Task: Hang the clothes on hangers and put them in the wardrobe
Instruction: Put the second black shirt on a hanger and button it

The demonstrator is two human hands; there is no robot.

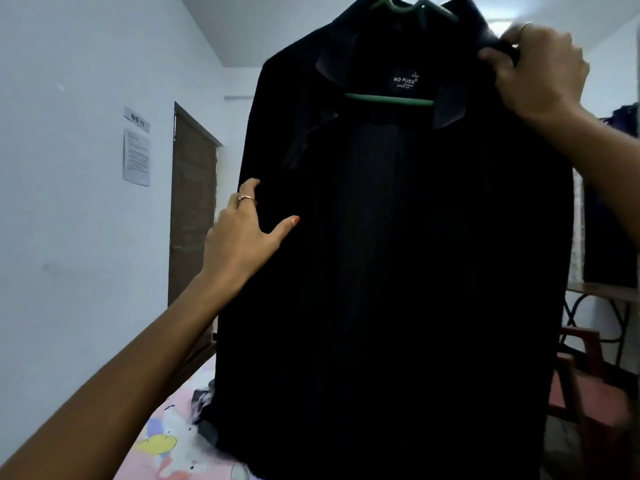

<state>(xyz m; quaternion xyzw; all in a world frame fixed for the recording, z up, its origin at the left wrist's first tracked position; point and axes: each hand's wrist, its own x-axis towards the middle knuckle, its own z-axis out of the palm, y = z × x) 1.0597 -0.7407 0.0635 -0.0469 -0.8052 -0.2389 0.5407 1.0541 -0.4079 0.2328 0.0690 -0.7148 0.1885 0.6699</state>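
Item: dark shirt (398, 254) on green hanger (388, 99), held up over the bed (166, 441); wardrobe not identified in view.

Left hand (242, 233): laid against the shirt's left edge, below the shoulder. Fingers (249, 184) spread apart and fairly straight; thumb on the front face, other fingertips at or behind the edge, so a pinch cannot be ruled out.

Hanger: bar seen inside the open collar, just under the label; hook cut off at the top of view. What carries the hook cannot be told.

Right hand (540, 69): fingers curled and clamped on the shirt's right shoulder, beside the collar.

Step judged: seating the shirt squarely on the hanger.

Method advised: the pinched shoulder is to be drawn outward until the seam sits over the hanger arm; the left edge is to be smoothed downward under the flat fingers; collar to be kept centred about the hook.

Risk judged: an uneven pull would slide the shirt off one arm.
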